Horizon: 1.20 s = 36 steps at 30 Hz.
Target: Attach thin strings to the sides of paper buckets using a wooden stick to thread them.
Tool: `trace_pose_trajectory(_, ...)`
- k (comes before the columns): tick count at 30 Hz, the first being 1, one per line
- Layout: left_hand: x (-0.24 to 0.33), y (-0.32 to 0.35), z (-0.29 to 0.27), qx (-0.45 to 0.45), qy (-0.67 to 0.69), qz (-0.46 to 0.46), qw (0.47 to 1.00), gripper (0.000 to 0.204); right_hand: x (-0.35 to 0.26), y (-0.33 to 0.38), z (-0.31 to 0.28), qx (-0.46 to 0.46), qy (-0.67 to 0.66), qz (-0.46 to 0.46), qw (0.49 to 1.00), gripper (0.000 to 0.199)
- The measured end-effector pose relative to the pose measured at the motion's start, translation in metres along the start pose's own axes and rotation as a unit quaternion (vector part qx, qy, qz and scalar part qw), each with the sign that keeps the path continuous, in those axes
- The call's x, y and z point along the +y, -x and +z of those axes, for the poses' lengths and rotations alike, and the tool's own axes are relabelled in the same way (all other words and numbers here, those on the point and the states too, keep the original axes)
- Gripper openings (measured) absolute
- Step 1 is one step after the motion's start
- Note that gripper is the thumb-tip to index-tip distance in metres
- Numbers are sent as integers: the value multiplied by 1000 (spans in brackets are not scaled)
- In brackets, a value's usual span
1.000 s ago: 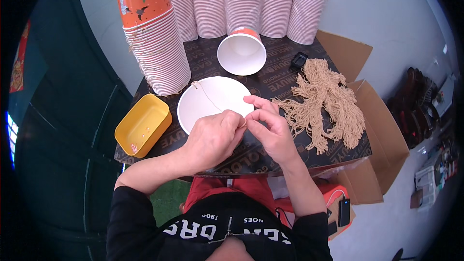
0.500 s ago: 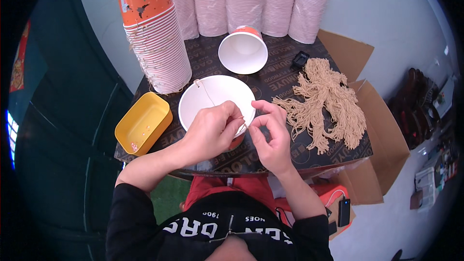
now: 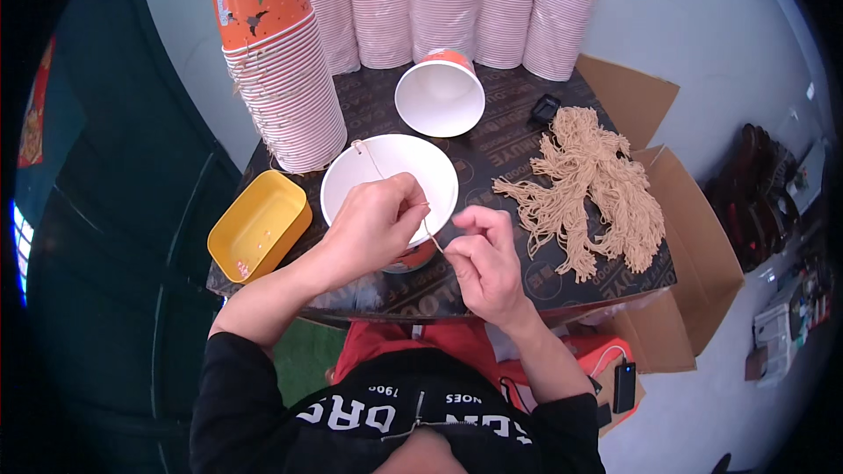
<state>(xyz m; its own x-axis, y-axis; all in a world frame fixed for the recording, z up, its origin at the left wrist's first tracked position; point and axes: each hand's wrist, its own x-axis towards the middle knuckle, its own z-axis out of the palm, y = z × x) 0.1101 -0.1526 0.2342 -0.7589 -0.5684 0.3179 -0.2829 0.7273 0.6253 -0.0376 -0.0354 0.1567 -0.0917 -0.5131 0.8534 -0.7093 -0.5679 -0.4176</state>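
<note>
Thin tan twine [image 3: 433, 236], pinched in left hand [image 3: 376, 221] and right hand [image 3: 487, 270] by our round white paper tub [image 3: 428, 166], wants gentle tension.

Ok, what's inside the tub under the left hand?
In the tub, a cord from the far rim. Left hand hides the near-left part; can't see there.
</note>
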Motion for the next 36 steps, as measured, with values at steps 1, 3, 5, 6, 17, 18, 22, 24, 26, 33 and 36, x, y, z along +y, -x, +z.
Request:
trace_pose_trajectory(1,0,1,-2,-3,27,2,1000,9,0,0,1,-12,-36,28,999,15)
trace_pose_trajectory(3,1,4,-3,-6,54,5,998,7,-3,-8,0,-11,-53,31,998,15)
trace_pose_trajectory(5,4,7,-4,-7,93,52,994,5,-7,-14,0,-12,-72,33,997,16)
trace_pose_trajectory(6,5,8,-5,-6,92,52,994,5,-8,-15,1,-13,-90,44,995,16)
trace_pose_trajectory(17,-2,13,-1,28,90,100,991,6,-4,-8,12,3,-148,87,985,16)
trace_pose_trajectory(18,-2,14,-1,29,90,100,991,6,-4,-7,12,4,-148,85,985,15)
trace_pose_trajectory(22,-3,15,0,25,77,88,993,7,-5,-8,10,11,-131,69,989,14)
trace_pose_trajectory(24,-4,15,0,29,62,97,993,8,-6,-9,10,11,-134,67,989,14)
trace_pose_trajectory(26,-6,14,3,56,66,145,986,7,-7,-9,9,-3,-148,68,987,13)
trace_pose_trajectory(33,-6,13,6,72,66,144,985,9,-6,-10,15,1,-177,39,983,13)
trace_pose_trajectory(36,-6,14,6,92,51,165,981,12,-5,-10,19,23,-161,14,987,15)
